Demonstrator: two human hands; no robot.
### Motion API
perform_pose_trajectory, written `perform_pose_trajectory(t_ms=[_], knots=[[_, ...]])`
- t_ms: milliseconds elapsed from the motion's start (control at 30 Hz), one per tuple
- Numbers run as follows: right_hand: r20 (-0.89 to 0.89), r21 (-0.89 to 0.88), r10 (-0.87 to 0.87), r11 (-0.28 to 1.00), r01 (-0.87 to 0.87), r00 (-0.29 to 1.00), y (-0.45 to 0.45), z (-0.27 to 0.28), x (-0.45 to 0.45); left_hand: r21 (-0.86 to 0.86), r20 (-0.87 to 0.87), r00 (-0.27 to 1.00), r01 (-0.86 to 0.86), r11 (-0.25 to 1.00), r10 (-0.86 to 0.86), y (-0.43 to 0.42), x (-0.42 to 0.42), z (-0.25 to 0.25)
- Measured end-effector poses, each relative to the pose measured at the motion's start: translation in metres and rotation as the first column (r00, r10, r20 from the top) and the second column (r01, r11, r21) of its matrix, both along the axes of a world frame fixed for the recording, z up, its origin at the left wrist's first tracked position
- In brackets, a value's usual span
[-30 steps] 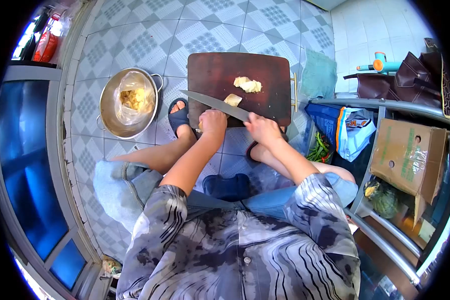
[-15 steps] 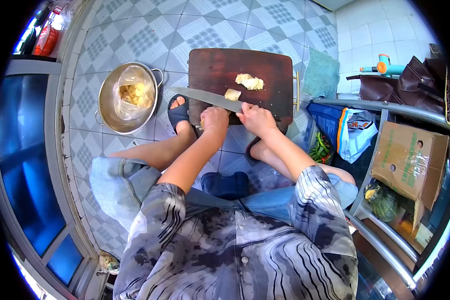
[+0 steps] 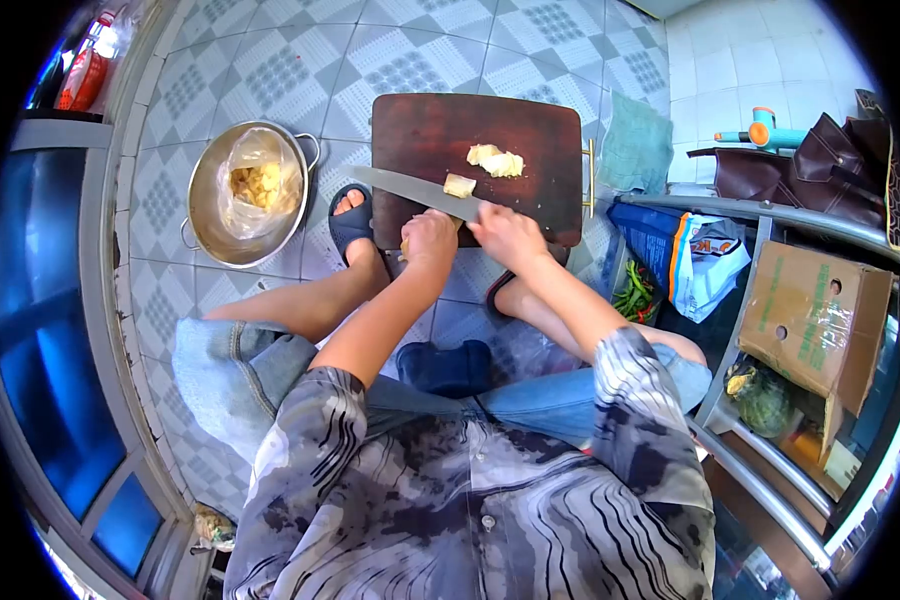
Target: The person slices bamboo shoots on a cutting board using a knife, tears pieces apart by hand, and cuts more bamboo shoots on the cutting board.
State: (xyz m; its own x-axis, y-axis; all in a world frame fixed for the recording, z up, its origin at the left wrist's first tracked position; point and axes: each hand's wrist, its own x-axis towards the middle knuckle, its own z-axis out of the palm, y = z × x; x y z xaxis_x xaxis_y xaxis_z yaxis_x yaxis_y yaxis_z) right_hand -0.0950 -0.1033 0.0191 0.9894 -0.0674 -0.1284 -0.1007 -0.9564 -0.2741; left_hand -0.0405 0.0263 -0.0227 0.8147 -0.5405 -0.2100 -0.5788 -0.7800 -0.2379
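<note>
Under the left hand (image 3: 430, 236), which curls over a mostly hidden pale piece (image 3: 404, 245), is the cutting board (image 3: 420, 130); the right hand (image 3: 510, 236) clenches the knife (image 3: 395, 184). Just beyond the blade (image 3: 428, 192), a chunk (image 3: 459, 185) lies severed, so slicing seems under way.

Blue, white and orange plastic bag (image 3: 708, 268): showing "-K" right now, just after a letter too creased to name.
Brown cardboard box (image 3: 808, 315): carrying green print here, but too small and blurred to read.
</note>
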Motion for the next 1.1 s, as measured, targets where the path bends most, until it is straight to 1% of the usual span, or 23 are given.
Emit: perform_pose_trajectory(t_ms=[33, 67, 100, 133, 200, 233, 267, 333, 433, 467, 500, 567, 600, 633, 700, 767, 800, 833, 900, 933, 1000, 1067, 1100], knots=[[0.006, 0.004, 0.006, 1.0, -0.006, 1.0, 0.006, 0.003, 0.01, -0.007, -0.034, 0.999, -0.002, 1.0, 0.002, 0.0, 0.002, 0.0], [-0.072, -0.039, 0.006, 0.999, -0.009, 0.997, 0.011, 0.008, 0.019, -0.015, -0.068, 0.998, -0.005, 1.0, 0.004, 0.002, 0.003, 0.0], [-0.154, -0.083, 0.0, 0.996, -0.013, 0.988, 0.013, 0.01, 0.022, -0.014, -0.068, 0.998, -0.008, 1.0, 0.007, 0.003, 0.005, 0.002], [-0.155, -0.084, 0.0, 0.996, -0.013, 0.988, 0.011, 0.012, 0.019, -0.02, -0.082, 0.997, -0.003, 1.0, 0.001, 0.005, 0.006, 0.003], [-0.223, -0.094, -0.035, 0.995, 0.014, 0.974, -0.006, 0.018, 0.001, -0.035, -0.1, 0.995, 0.008, 0.999, -0.012, 0.006, 0.008, 0.003], [-0.191, -0.073, -0.046, 0.997, 0.032, 0.98, -0.017, 0.016, -0.014, -0.053, -0.111, 0.994, 0.002, 0.999, -0.008, 0.008, 0.008, 0.0], [-0.192, -0.098, -0.059, 0.994, 0.041, 0.98, -0.03, 0.013, -0.03, -0.076, -0.12, 0.993, -0.013, 0.997, 0.004, 0.006, 0.008, -0.003], [-0.272, -0.171, -0.113, 0.983, 0.068, 0.956, -0.054, 0.013, -0.056, -0.083, -0.137, 0.991, -0.025, 0.996, 0.014, 0.004, 0.008, 0.001], [-0.331, -0.222, -0.127, 0.973, 0.054, 0.935, -0.063, 0.017, -0.064, -0.081, -0.152, 0.988, -0.037, 0.996, 0.024, 0.003, 0.007, 0.002], [-0.33, -0.223, -0.12, 0.974, 0.046, 0.936, -0.061, 0.013, -0.06, -0.076, -0.155, 0.988, -0.035, 0.996, 0.023, 0.002, 0.006, 0.002], [-0.294, -0.178, -0.108, 0.982, 0.056, 0.95, -0.05, 0.014, -0.051, -0.077, -0.156, 0.987, -0.038, 0.996, 0.026, 0.001, 0.005, 0.001], [-0.193, -0.098, -0.065, 0.994, 0.047, 0.979, -0.025, 0.009, -0.025, 0.041, -0.046, 0.999, 0.016, 0.999, -0.014, -0.002, 0.001, 0.001], [-0.124, -0.061, -0.037, 0.998, 0.029, 0.992, -0.012, 0.004, -0.008, 0.046, -0.044, 0.999, 0.019, 0.999, -0.017, -0.001, 0.001, 0.004], [-0.122, -0.056, -0.041, 0.998, 0.034, 0.992, -0.002, 0.004, 0.005, 0.056, -0.036, 0.999, 0.041, 0.998, -0.039, 0.0, 0.002, 0.009], [-0.162, -0.03, -0.017, 0.999, 0.013, 0.987, 0.011, 0.009, 0.026, 0.07, -0.021, 0.998, 0.061, 0.996, -0.06, 0.003, 0.005, 0.01], [-0.173, -0.038, -0.011, 0.999, 0.004, 0.985, 0.004, 0.014, 0.016, 0.009, -0.101, 0.995, 0.006, 1.0, -0.005, 0.005, 0.006, 0.004], [-0.186, -0.051, -0.006, 0.999, -0.003, 0.982, -0.005, 0.016, 0.006, 0.005, -0.101, 0.995, 0.003, 1.0, -0.003, 0.005, 0.008, 0.002], [-0.242, -0.097, -0.049, 0.995, 0.027, 0.969, -0.017, 0.014, -0.008, -0.028, -0.099, 0.995, 0.005, 1.0, -0.008, 0.008, 0.008, 0.001], [-0.227, -0.175, -0.071, 0.984, 0.031, 0.971, -0.043, 0.012, -0.039, -0.068, -0.103, 0.995, 0.01, 0.998, -0.017, 0.008, 0.005, 0.0], [-0.229, -0.149, -0.075, 0.988, 0.041, 0.97, -0.057, 0.012, -0.053, -0.072, -0.089, 0.996, 0.012, 0.997, -0.018, 0.008, 0.005, 0.0], [-0.322, -0.184, -0.12, 0.981, 0.062, 0.939, -0.068, 0.018, -0.068, -0.076, -0.074, 0.997, 0.001, 0.997, -0.006, 0.007, 0.003, 0.0], [-0.317, -0.178, -0.12, 0.982, 0.065, 0.941, -0.064, 0.013, -0.064, -0.024, 0.029, 0.999, 0.036, 0.999, -0.035, 0.004, 0.0, -0.002], [-0.315, -0.173, -0.13, 0.982, 0.078, 0.94, -0.058, 0.013, -0.061, -0.021, 0.029, 0.999, 0.034, 0.999, -0.033, 0.004, 0.001, -0.002]])
